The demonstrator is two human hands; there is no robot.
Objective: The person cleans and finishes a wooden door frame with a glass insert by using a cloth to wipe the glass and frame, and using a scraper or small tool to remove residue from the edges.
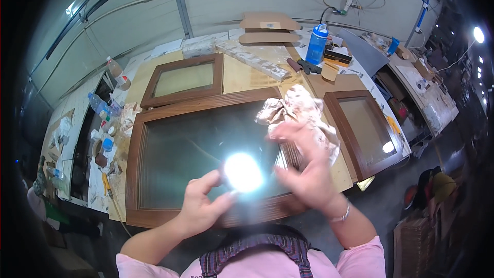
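Note:
A large brown-framed panel (pixel 177 107) with a dark glass middle lies across the workbench before me. My left hand (pixel 203 201) is over its lower part, fingers curled and thumb close to the forefinger. A strong white glare at the fingertips hides what they pinch. My right hand (pixel 311 170), slightly blurred, is raised over the panel's right side with thumb and fingers apart. Just beyond its fingers lies a crumpled, stained whitish cloth (pixel 298 105), partly behind the hand. I see nothing gripped in the right hand.
Smaller framed panels lie at the back left (pixel 218 74) and right (pixel 337 108). A blue bottle (pixel 316 45), dark gloves (pixel 310 67) and a whitish strip (pixel 254 62) are at the back. Plastic bottles (pixel 98 104) and a yellow-handled tool (pixel 106 183) stand or lie left.

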